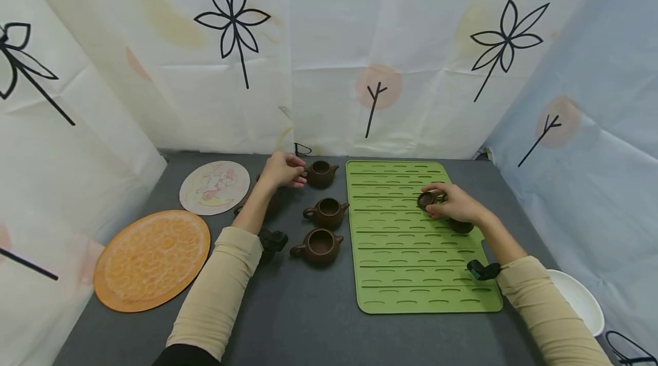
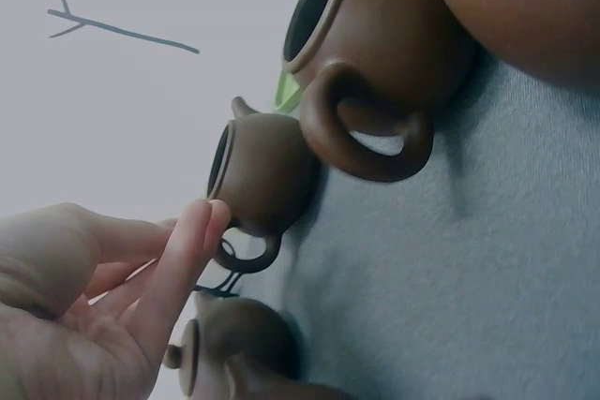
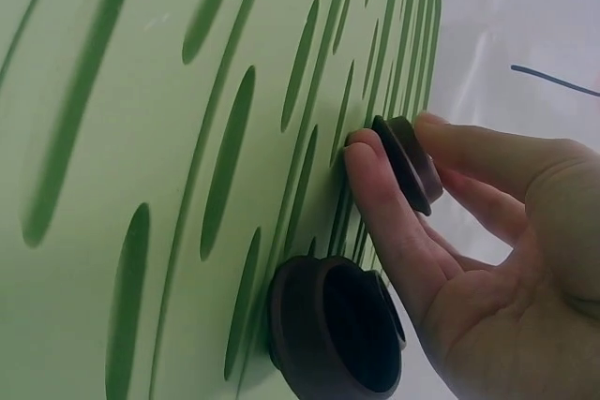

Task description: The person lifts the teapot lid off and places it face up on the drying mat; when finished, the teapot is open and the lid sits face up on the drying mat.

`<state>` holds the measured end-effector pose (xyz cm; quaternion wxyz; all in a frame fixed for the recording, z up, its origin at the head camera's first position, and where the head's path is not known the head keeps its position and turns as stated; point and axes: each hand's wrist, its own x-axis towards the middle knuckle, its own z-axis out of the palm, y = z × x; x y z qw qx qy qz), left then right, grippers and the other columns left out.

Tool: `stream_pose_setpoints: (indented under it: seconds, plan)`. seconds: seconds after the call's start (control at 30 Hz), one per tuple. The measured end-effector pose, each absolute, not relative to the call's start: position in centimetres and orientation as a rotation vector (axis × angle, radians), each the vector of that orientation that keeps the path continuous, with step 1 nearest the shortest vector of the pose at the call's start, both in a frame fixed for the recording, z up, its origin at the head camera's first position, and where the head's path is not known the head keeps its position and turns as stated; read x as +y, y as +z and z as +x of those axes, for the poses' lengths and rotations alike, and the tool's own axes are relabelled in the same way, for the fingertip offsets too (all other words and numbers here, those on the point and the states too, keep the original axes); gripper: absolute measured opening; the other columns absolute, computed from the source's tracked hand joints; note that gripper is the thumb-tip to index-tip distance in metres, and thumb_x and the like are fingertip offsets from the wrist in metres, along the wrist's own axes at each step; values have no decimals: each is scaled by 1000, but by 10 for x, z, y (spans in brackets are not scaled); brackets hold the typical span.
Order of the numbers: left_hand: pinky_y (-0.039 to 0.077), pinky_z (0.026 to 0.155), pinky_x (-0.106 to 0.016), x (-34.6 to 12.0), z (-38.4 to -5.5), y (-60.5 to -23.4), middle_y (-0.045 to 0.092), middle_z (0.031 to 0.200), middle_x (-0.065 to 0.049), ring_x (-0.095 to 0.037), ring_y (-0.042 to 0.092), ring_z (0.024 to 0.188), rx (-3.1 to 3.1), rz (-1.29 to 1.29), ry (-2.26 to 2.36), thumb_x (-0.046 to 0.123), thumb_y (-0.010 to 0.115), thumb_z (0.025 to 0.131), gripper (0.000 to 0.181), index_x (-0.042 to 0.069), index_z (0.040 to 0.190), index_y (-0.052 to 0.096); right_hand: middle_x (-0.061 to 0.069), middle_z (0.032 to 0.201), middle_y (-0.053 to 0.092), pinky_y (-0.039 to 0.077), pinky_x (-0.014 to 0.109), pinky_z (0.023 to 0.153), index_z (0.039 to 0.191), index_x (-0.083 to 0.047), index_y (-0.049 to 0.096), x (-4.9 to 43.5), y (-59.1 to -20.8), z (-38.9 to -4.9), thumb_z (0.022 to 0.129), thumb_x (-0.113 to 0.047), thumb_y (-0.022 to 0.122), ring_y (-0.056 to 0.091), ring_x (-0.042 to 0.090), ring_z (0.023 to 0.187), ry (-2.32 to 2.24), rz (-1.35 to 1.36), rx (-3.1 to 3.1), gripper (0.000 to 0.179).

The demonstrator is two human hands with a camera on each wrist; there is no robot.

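Note:
In the head view my left hand (image 1: pixel 287 171) reaches to the handle side of the farthest lidless brown teapot (image 1: pixel 321 175). Its fingers look fairly straight in the left wrist view, fingertips overlapping that teapot's handle (image 2: pixel 253 262); contact is unclear. Two more lidless teapots, a middle one (image 1: pixel 328 213) and a near one (image 1: pixel 319 247), stand in line toward me. Over the green mat (image 1: pixel 401 263), my right hand (image 1: pixel 452 204) pinches a small dark brown teapot lid (image 3: pixel 410 166) between thumb and fingers. Other dark lids (image 3: pixel 352 330) lie on the mat beneath that hand.
A lidded teapot (image 2: pixel 246 336) stands beyond the left hand, partly hidden by another. On the left lie an orange round mat (image 1: pixel 151 260) and a pale round mat with a drawing (image 1: pixel 215 188). A white bowl (image 1: pixel 578 300) sits beside the right forearm. Patterned curtains enclose the grey table.

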<state>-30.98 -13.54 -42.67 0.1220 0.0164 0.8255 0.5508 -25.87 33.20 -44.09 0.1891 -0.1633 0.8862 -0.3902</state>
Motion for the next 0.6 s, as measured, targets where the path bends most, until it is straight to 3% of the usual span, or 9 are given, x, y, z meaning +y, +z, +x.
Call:
stream_pose_setpoints:
  seconds: [0.1,0.33,0.6]
  plan:
    - [67,91,-47,-143,-309,-424,67,141,-33,-10,78,77,2406,92,1587,4,59,110,34,-10,140,64,46,150,47,68,39,83,159,12,39,332,-439,-258,107,-3,65,79,36,101,-1074,-462,2496,61]
    - [68,90,-41,-164,-303,-415,66,143,-33,-34,82,107,2411,162,1541,7,58,111,33,-7,140,66,47,151,46,67,42,81,158,11,42,331,-426,-253,108,-9,67,78,31,93,-965,-515,2567,60]
    - [68,92,-40,-191,-291,-409,69,138,-33,-24,79,99,2472,174,1553,8,61,111,33,-9,138,67,48,155,41,66,45,79,159,8,43,315,-405,-252,108,-12,67,81,34,89,-853,-521,2660,60]
